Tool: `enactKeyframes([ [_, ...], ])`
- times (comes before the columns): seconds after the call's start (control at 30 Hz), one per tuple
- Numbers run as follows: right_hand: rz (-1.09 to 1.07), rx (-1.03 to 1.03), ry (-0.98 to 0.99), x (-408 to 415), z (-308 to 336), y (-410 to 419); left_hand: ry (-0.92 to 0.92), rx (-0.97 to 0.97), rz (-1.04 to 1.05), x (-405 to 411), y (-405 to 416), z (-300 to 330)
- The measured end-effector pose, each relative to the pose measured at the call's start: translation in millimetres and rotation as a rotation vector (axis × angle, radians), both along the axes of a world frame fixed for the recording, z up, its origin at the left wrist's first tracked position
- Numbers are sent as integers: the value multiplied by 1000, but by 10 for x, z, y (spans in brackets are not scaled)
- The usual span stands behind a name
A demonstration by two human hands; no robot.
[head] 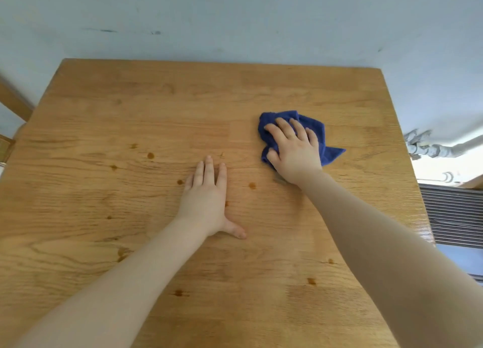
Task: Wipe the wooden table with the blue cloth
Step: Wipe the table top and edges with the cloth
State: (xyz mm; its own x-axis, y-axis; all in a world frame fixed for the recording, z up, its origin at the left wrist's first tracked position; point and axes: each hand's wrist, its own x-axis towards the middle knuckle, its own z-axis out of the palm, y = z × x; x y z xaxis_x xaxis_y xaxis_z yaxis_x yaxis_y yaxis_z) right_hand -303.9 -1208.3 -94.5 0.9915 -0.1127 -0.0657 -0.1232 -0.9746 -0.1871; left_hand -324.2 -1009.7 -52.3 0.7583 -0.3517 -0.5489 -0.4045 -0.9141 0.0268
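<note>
- Blue cloth [317, 130]: lies bunched on the right half of the wooden counter [130, 107], roughly mid-depth, well in from the right edge. One corner trails out flat toward the right.
- Right hand [294, 148]: on top of the cloth, palm down, fingers spread and slightly bent over the folds, thumb tucked at the near-left edge of the fabric. Grip state: pressing and loosely gathering the cloth, thumb pinching its edge; not a tight fist.
- Left hand [209, 198]: flat on bare wood near the middle, fingers straight and together, thumb splayed toward the near side. Holds nothing; reads as a brace.
- Surface: several small dark brown spots scattered across the left and near parts. Cannot tell whether they are stains or knots in the wood.
- Handling judgement: cloth looks soft, light and limp, probably microfibre. It should fold and bunch under any push, so it will not slide as one piece unless held down.
- Where to hold: palm over the middle of the bundle, downward pressure, fingertips pinning the leading edge. The loose right corner may drag or flip; tucking it under would help.
- No fragility concern; the varnished top looks smooth, so the cloth should glide easily.
</note>
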Motion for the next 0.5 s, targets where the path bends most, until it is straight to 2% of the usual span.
enactKeyframes([
  [0.1, -55, 8, 19, 27, 5, 131, -3, -22, 3, -24, 17, 4],
  [0.27, 271, -13, -66, -642, -7, 391, -8, -73, 14, -18, 44, -23],
  [0.37, 386, -60, -72, -585, -7, 278, -16, -91, 12, -6, 58, -29],
  [0.43, 332, -85, -58, -404, 1, 221, -30, -102, 12, -3, 74, -29],
  [0.5, 164, -90, -1, -198, 52, 214, -28, -106, 15, -25, 86, -17],
])
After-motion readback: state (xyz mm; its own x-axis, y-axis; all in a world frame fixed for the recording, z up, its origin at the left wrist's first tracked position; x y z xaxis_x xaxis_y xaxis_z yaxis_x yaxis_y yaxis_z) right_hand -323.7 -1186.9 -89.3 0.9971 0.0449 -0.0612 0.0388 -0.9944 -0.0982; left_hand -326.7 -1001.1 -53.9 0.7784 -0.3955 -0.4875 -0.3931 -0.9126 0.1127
